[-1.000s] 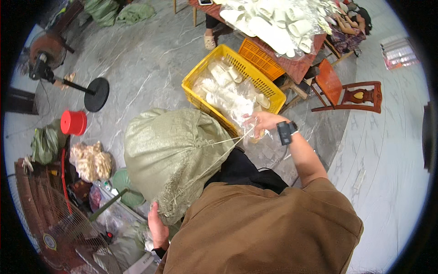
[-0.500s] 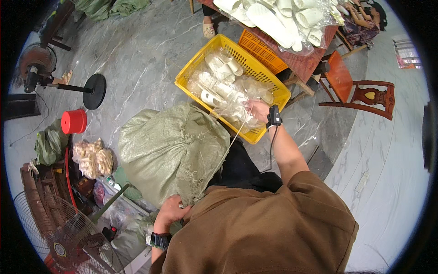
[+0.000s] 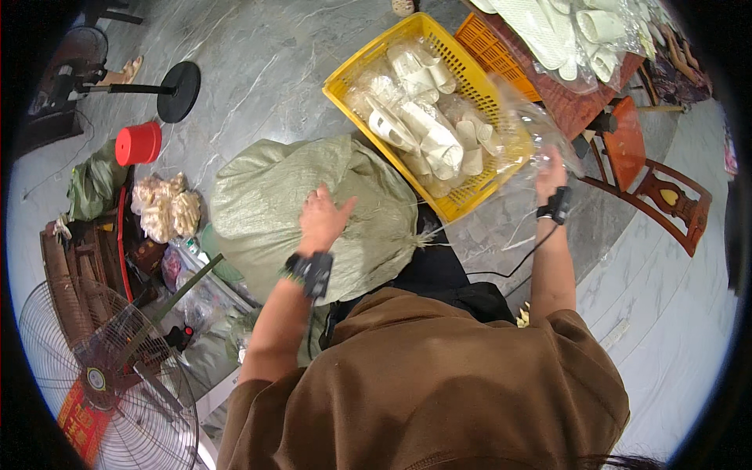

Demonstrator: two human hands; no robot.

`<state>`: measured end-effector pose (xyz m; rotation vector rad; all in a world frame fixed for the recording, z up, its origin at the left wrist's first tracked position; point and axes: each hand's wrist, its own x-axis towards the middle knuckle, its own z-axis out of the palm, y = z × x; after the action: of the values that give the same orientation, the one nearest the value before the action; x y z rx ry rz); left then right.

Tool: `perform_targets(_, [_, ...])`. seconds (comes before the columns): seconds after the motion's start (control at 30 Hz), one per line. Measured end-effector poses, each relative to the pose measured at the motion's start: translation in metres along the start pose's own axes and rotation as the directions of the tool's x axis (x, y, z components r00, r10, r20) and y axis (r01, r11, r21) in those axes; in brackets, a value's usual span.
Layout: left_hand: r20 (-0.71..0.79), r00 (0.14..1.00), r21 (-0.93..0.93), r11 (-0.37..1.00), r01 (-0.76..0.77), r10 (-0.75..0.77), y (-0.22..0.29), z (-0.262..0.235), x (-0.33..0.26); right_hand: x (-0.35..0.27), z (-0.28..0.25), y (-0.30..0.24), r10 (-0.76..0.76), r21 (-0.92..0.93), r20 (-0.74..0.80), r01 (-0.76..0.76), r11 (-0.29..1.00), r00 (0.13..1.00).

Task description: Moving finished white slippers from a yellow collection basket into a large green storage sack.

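Observation:
My left hand (image 3: 323, 222) rests on a big stuffed pale-green woven sack (image 3: 254, 192), its fingers stretched apart. The sack lies in front of me, and its gathered end (image 3: 421, 239) with loose strands points right, by my legs. Farther right my right hand (image 3: 551, 174) grips a clear plastic bag (image 3: 540, 129), which billows over the near right corner of a yellow plastic crate (image 3: 468, 77). Inside the crate lie white slippers (image 3: 439, 141), several of them in clear wrapping. My right fingertips are partly hidden by the film.
A table (image 3: 576, 98) with more white slippers (image 3: 540, 35) stands beyond the crate, an orange crate (image 3: 493, 55) beneath it. A wooden chair (image 3: 666, 200) is at right. On the left are a red bucket (image 3: 139, 144), a fan base (image 3: 179, 92) and a fan (image 3: 98, 380).
My left hand has moved up from the sack's near edge onto its top. My right hand has left the crate's contents and moved right with the clear bag. The sack's gathered end has turned right.

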<state>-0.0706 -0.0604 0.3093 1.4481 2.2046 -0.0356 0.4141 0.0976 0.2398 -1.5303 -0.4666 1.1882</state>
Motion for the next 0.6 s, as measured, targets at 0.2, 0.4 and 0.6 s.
perform_targets(0.2, [0.263,0.811,0.088,0.85,0.519,-0.523,-0.029,0.085,-0.002,0.001,-0.037,-0.039,0.296,-0.089,0.519,-0.293,0.952,0.802])
perform_targets(0.4, [0.205,0.86,-0.066,0.87,0.488,-0.467,-0.109,0.095,-0.016,-0.007,-0.088,-0.159,-0.426,0.393,0.071,0.367,0.843,0.902])
perform_targets(0.6, [-0.112,0.994,-0.246,0.969,-0.015,-0.013,-0.174,-0.044,-0.069,-0.011,-0.08,-0.166,-0.445,-0.941,0.153,0.267,0.206,0.883])
